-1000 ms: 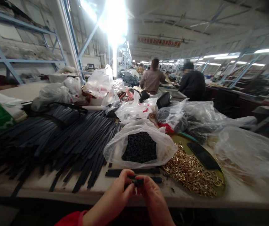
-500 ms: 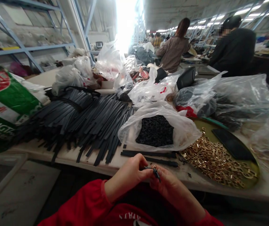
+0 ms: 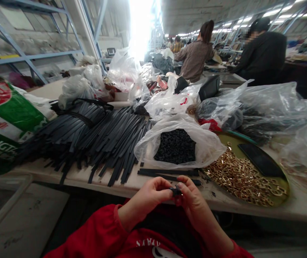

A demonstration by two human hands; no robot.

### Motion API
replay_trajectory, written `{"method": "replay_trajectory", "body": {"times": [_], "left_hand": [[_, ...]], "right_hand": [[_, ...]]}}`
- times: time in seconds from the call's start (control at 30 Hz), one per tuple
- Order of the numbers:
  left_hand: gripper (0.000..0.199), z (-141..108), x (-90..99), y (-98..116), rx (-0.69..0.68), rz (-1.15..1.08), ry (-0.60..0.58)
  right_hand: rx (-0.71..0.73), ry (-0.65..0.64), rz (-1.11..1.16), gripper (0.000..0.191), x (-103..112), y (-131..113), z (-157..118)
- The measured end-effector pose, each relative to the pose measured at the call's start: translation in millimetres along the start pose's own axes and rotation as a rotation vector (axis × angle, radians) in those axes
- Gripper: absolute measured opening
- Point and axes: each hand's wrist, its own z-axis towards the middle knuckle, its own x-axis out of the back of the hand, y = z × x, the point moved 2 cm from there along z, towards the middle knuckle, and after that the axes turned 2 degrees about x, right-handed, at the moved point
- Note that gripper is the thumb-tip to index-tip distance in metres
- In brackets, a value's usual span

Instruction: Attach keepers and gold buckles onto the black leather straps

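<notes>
My left hand (image 3: 155,193) and my right hand (image 3: 189,197) meet at the table's front edge. Both pinch a short visible piece of black strap (image 3: 176,191), with a small shiny metal bit showing at it; the fingers hide most of the piece. Just beyond my fingers, two black straps (image 3: 166,172) lie side by side on the table, and the nearer one has metal at its right end. An open clear plastic bag (image 3: 148,143) holds many small black pieces (image 3: 174,147). To the right, gold-coloured buckles (image 3: 239,175) are heaped on an olive round tray (image 3: 279,200).
A large pile of black straps (image 3: 110,143) covers the table's left half, partly tied in a bundle. Beside it stands a green printed sack (image 3: 16,122). A dark flat phone-like slab (image 3: 260,159) lies on the tray. Filled plastic bags crowd the back, and several people work beyond.
My right hand's fingers have risen and turned over the strap piece. The metal part and dangling strap end seen before are now mostly covered. The view has shifted slightly.
</notes>
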Motion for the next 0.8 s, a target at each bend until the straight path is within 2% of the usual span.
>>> {"method": "replay_trajectory", "body": {"times": [0.13,0.23,0.43,0.7,0.8], "left_hand": [[0.03,-2,-0.2,-2,0.058,-0.013,0.008],[0.028,-5,-1.6,1,0.099,-0.032,0.006],[0.017,-8,-2.4,5,0.124,-0.109,-0.028],[0.025,-4,-2.1,11,0.139,-0.094,-0.013],[0.023,-3,-2.0,10,0.144,-0.09,-0.022]], "right_hand": [[0.026,-0.145,-0.212,0.031,1,-5,-6],[-0.044,-0.209,-0.176,0.029,0,-7,-10],[-0.183,-0.231,0.15,0.026,-3,-2,-7],[-0.073,-0.245,-0.028,0.036,-1,-12,-5],[-0.1,-0.262,-0.012,0.033,0,-13,-4]]}}
